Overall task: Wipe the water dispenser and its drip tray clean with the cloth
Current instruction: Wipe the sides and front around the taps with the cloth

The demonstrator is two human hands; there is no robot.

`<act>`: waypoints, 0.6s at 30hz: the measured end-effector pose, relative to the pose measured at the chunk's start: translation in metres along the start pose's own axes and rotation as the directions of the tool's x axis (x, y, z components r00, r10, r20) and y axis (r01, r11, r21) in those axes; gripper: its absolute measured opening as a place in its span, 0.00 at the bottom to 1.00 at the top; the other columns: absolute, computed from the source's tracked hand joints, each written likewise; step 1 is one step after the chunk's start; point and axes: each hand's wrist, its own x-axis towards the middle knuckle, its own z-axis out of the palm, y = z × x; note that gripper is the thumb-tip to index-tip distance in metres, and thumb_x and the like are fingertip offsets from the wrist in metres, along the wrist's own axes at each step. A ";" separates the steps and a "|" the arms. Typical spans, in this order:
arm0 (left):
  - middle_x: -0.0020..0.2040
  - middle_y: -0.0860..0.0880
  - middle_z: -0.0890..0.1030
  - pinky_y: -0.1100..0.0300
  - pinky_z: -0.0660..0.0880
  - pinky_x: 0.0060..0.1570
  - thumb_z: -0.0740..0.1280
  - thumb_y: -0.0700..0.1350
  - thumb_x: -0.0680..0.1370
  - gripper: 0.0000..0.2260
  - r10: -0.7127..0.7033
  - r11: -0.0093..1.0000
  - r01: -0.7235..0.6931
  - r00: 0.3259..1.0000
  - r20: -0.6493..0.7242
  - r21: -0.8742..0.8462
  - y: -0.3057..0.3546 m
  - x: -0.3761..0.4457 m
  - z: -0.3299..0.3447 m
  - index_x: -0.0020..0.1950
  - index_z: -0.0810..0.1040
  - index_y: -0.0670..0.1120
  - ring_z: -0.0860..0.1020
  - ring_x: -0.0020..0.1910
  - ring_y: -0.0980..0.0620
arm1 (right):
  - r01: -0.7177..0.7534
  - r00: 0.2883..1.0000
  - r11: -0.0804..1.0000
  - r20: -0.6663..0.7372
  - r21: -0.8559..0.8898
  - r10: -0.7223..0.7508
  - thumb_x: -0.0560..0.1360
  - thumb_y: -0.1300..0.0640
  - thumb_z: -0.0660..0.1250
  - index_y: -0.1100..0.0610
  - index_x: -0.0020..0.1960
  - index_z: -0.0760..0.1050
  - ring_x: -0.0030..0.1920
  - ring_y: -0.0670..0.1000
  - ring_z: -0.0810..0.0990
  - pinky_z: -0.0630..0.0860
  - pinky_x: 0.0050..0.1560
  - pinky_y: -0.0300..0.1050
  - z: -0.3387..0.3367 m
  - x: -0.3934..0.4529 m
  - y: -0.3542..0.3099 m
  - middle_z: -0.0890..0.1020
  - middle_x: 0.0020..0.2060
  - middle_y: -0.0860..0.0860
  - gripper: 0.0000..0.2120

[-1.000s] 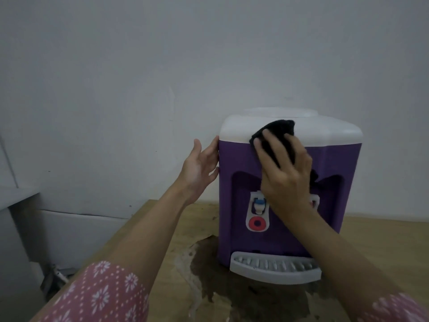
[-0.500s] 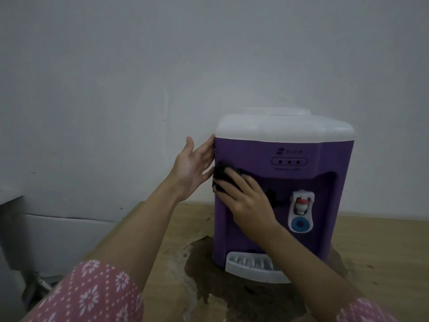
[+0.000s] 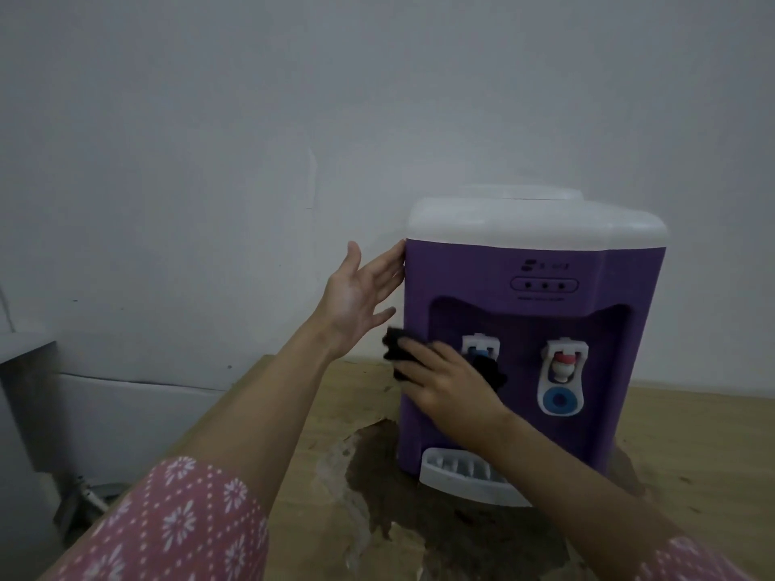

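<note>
A purple water dispenser (image 3: 587, 287) with a white top stands on a wooden table against the wall. Its white drip tray (image 3: 457, 475) juts out at the bottom front, partly hidden by my right forearm. My right hand (image 3: 448, 387) presses a black cloth (image 3: 398, 350) flat against the dispenser's lower left front corner, beside the left tap. My left hand (image 3: 360, 295) is spread open with its fingertips touching the dispenser's upper left side. The right tap (image 3: 562, 371) with its blue button is in plain sight.
The wooden table (image 3: 692, 446) has a dark worn patch (image 3: 377, 467) in front of the dispenser. A grey wall stands close behind. At the far left are a grey ledge (image 3: 25, 345) and the table's left edge, with a drop to the floor.
My right hand has carried the cloth from the white top down the front to the lower left corner. The left tap is partly uncovered. My left hand has stayed on the side.
</note>
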 end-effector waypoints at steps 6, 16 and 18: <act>0.68 0.50 0.72 0.43 0.59 0.69 0.35 0.66 0.76 0.36 -0.117 0.991 0.124 0.985 -0.124 0.046 -0.010 -0.006 -0.012 0.66 0.72 0.51 0.70 0.66 0.53 | -0.211 0.958 0.977 -0.188 0.042 0.215 0.73 0.65 0.56 0.62 0.47 0.82 0.59 0.60 0.78 0.71 0.55 0.53 -0.030 0.018 0.025 0.83 0.52 0.57 0.15; 0.68 0.50 0.72 0.41 0.60 0.67 0.36 0.66 0.76 0.36 -0.155 0.987 0.151 0.980 -0.128 -0.047 -0.032 -0.017 -0.001 0.67 0.72 0.48 0.70 0.66 0.53 | -0.058 0.970 0.994 0.242 0.097 0.033 0.56 0.55 0.79 0.51 0.39 0.84 0.57 0.52 0.80 0.77 0.52 0.47 0.010 -0.016 -0.036 0.85 0.45 0.48 0.11; 0.69 0.52 0.71 0.38 0.55 0.67 0.35 0.66 0.76 0.36 -0.153 0.988 0.153 0.982 -0.110 -0.013 -0.033 -0.020 0.000 0.67 0.71 0.51 0.69 0.67 0.54 | -0.033 0.952 0.993 0.306 0.112 -0.003 0.58 0.54 0.78 0.51 0.40 0.84 0.58 0.52 0.78 0.76 0.54 0.47 0.012 -0.023 -0.039 0.84 0.47 0.47 0.11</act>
